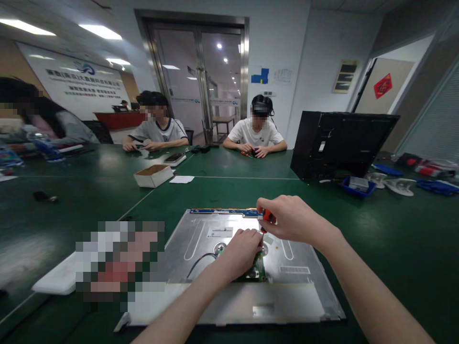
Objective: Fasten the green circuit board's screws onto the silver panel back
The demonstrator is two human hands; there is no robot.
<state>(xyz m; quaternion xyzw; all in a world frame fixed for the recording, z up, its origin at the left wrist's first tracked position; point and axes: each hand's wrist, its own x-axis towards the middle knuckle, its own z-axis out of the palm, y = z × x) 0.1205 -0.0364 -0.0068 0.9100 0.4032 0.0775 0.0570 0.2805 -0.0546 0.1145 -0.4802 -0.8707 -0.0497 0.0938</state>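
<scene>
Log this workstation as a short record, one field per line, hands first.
Right hand: right hand grips an orange-and-black screwdriver, its tip pointing down
Left hand: left hand over the panel, fingertips close to the screwdriver's tip
Workpiece: metal panel lying flat on the green table
Panel parts: green circuit board, partly hidden by the left hand; blue strip along the far edge
Beyond panel, left: open white box
Beyond panel, right: black monitor

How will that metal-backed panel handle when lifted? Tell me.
The panel should be stiff, being flat and metal-backed, though its breadth may make balancing awkward. The exposed blue circuit strip along its far edge is probably fragile.
</scene>
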